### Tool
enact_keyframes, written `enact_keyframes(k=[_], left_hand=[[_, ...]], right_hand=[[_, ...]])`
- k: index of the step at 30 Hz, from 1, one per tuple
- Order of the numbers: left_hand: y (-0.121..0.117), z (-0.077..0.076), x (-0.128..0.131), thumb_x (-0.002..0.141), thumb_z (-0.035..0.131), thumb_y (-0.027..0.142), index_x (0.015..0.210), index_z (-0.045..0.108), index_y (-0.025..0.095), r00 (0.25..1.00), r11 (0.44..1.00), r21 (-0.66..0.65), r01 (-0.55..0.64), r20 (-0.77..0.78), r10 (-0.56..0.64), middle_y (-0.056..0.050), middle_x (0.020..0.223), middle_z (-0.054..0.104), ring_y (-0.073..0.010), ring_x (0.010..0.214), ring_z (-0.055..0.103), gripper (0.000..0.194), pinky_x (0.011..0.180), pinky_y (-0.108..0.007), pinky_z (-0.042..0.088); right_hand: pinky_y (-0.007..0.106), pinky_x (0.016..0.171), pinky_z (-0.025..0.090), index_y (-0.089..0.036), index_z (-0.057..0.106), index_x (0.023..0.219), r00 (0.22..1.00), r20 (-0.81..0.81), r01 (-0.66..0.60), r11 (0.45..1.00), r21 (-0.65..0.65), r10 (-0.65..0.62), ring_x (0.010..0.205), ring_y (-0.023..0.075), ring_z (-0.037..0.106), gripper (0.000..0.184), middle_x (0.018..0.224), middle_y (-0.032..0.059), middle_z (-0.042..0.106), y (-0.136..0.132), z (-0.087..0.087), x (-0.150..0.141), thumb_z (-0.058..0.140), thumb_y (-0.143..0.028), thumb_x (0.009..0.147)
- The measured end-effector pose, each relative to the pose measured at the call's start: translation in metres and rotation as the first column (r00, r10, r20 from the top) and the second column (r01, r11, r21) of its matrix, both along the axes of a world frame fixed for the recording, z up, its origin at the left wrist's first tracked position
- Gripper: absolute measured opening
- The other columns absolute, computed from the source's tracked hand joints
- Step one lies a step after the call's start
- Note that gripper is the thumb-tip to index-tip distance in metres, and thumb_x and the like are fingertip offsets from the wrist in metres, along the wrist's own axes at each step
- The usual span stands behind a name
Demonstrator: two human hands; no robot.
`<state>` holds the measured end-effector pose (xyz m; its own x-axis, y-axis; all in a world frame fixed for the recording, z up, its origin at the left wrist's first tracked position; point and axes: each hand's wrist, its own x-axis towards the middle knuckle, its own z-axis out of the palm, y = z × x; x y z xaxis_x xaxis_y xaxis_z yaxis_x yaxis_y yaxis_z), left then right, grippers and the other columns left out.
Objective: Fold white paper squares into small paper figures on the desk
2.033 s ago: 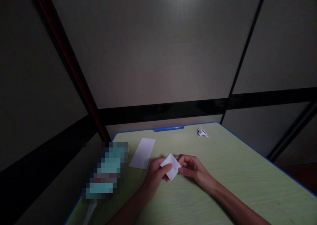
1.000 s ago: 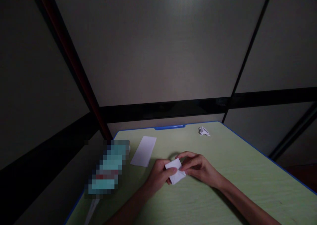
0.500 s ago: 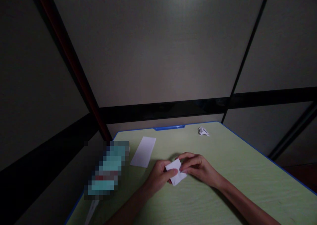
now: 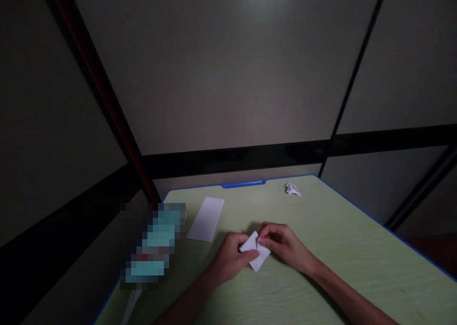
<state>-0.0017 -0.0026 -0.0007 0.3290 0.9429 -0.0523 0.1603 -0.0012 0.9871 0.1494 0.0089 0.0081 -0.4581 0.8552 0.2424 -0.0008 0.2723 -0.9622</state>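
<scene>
A small folded white paper (image 4: 262, 259) is held over the front middle of the table, with creases and a flap showing on its upper face. My left hand (image 4: 232, 258) is closed on its left side, thumb pressed flat on top and fingers beneath. At the paper's upper right, my right hand (image 4: 282, 241) pinches a flap between thumb and index finger, and that flap stands partly lifted. The fingers under the paper are mostly hidden.
A flat white paper strip (image 4: 206, 219) lies left of my hands. A folded paper figure (image 4: 293, 188) rests near the far right corner. On the left is a pixelated device (image 4: 155, 244) with a cable. The light green table (image 4: 339, 229) has a blue rim; panelled walls (image 4: 232, 67) stand behind it.
My right thumb and index finger have closed on a flap and raised it, so the paper's upper part has opened out. Both hands stay in nearly the same place.
</scene>
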Motion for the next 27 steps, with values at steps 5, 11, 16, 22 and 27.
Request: enact_keyframes(k=[5, 11, 16, 22, 27], left_hand=[[0.000, 0.001, 0.002, 0.056, 0.057, 0.023, 0.058, 0.051, 0.011, 0.999, 1.000, 0.008, -0.011, 0.030, 0.011, 0.004, 0.050, 0.045, -0.0085, 0.046, 0.043, 0.014, 0.041, -0.018, 0.035], [0.005, -0.007, 0.002, 0.060, 0.053, 0.035, 0.056, 0.051, 0.011, 0.994, 1.000, 0.003, -0.018, 0.110, 0.017, 0.002, 0.048, 0.046, -0.0085, 0.042, 0.044, 0.024, 0.037, -0.018, 0.035], [0.005, -0.010, 0.001, 0.058, 0.054, 0.039, 0.055, 0.050, 0.011, 0.993, 1.000, -0.027, -0.015, 0.117, 0.018, 0.002, 0.046, 0.047, -0.0086, 0.040, 0.045, 0.028, 0.036, -0.018, 0.035], [0.004, -0.007, 0.003, 0.057, 0.053, 0.042, 0.052, 0.049, 0.011, 0.995, 0.999, -0.048, -0.005, 0.099, 0.009, 0.003, 0.042, 0.047, -0.0077, 0.036, 0.044, 0.031, 0.034, -0.017, 0.032], [0.004, -0.002, 0.003, 0.054, 0.057, 0.036, 0.055, 0.051, 0.011, 0.994, 0.998, -0.064, 0.016, 0.108, -0.009, 0.002, 0.046, 0.049, -0.0085, 0.040, 0.046, 0.026, 0.038, -0.018, 0.036]], right_hand=[[0.021, 0.049, 0.033, -0.013, 0.051, 0.062, 0.998, 0.009, 0.060, 0.998, -0.011, -0.060, 0.054, 0.0092, 0.042, 0.018, 0.057, -0.0022, 0.046, 0.000, -0.001, -0.002, 0.053, -0.029, 0.068], [0.021, 0.050, 0.035, -0.015, 0.049, 0.063, 0.996, 0.020, 0.086, 0.995, 0.050, -0.087, 0.055, 0.0102, 0.043, 0.017, 0.059, -0.0016, 0.045, -0.002, -0.002, -0.002, 0.049, -0.029, 0.072], [0.025, 0.062, 0.038, -0.015, 0.052, 0.063, 0.997, 0.016, 0.074, 0.983, 0.168, -0.078, 0.071, 0.0141, 0.047, 0.015, 0.078, 0.0045, 0.049, -0.003, 0.004, -0.004, 0.048, -0.025, 0.073], [0.022, 0.054, 0.037, -0.015, 0.049, 0.063, 0.990, 0.044, 0.122, 0.980, 0.159, -0.131, 0.062, 0.0119, 0.045, 0.015, 0.068, 0.0020, 0.049, -0.005, 0.002, -0.007, 0.048, -0.026, 0.073], [0.020, 0.049, 0.035, -0.015, 0.048, 0.064, 0.978, 0.092, 0.176, 0.976, 0.132, -0.188, 0.055, 0.0101, 0.043, 0.017, 0.059, -0.0013, 0.046, -0.005, -0.003, -0.006, 0.046, -0.029, 0.074]])
